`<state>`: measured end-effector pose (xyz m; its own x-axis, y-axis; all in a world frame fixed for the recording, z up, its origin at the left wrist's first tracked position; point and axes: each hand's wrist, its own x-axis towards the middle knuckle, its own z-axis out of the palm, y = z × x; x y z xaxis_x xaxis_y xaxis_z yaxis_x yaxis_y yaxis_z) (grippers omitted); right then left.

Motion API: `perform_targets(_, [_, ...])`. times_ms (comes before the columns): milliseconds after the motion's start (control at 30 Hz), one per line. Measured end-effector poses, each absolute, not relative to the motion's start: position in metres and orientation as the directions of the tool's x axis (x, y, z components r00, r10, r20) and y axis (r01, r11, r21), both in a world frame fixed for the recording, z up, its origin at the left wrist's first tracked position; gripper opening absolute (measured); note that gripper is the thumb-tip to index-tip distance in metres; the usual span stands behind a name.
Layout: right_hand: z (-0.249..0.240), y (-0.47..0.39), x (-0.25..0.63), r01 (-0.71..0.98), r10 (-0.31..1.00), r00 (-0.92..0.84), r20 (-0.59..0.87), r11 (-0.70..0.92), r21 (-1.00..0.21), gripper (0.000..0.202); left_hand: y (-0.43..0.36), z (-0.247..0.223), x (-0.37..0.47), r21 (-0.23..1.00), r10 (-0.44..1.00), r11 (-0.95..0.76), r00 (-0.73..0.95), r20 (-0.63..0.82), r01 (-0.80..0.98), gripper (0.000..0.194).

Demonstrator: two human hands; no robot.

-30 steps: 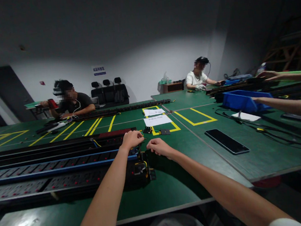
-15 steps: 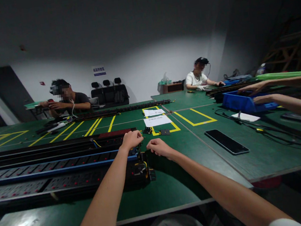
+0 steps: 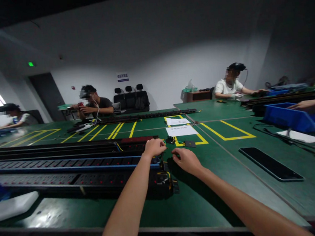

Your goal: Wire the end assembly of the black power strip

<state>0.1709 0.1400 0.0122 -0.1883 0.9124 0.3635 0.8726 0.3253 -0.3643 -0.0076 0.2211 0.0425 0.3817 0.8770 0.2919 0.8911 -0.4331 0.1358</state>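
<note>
Long dark socket strips [image 3: 102,179] lie side by side on the green table [image 3: 207,207], wires showing at their right ends. My left hand [image 3: 154,148] is closed in a pinch at the end of the rear strips; what it holds is too small to make out. Just to its right, my right hand [image 3: 186,159] hovers over the table with fingers curled, and its fingertips are partly hidden. A small black part with wires [image 3: 189,143] lies behind my hands, near a white printed sheet [image 3: 181,131].
A black phone [image 3: 270,162] lies at the right. Beyond it are black cables, a paper and a blue bin [image 3: 288,118] with another person's hand over it. A white object [image 3: 12,207] is at the left. Several people sit around the table.
The view has swung left, so the scene sits further right. The left hand keeps its pinch by the strip ends. At the blue bin, one of the other person's hands is out of view.
</note>
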Motion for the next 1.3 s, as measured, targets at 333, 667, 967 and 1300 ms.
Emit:
perform_targets(333, [-0.01, 0.149, 0.172, 0.792, 0.833, -0.453, 0.317, 0.539, -0.286, 0.04, 0.214, 0.04, -0.007, 0.115, 0.882, -0.41, 0.361, 0.301, 0.905, 0.026])
perform_targets(667, [0.002, 0.144, 0.172, 0.79, 0.835, -0.47, 0.286, 0.543, -0.286, 0.039, 0.215, 0.045, -0.006, 0.17, 0.883, -0.423, 0.362, 0.3, 0.89, 0.024])
perform_targets(967, [0.006, 0.143, 0.17, 0.784, 0.838, -0.467, 0.283, 0.541, -0.305, 0.038, 0.218, 0.042, -0.007, 0.174, 0.877, -0.43, 0.364, 0.314, 0.886, 0.022])
perform_targets(1300, [0.008, 0.143, 0.171, 0.785, 0.823, -0.49, 0.287, 0.56, -0.267, 0.038, 0.217, 0.046, -0.007, 0.16, 0.873, -0.435, 0.372, 0.315, 0.886, 0.023])
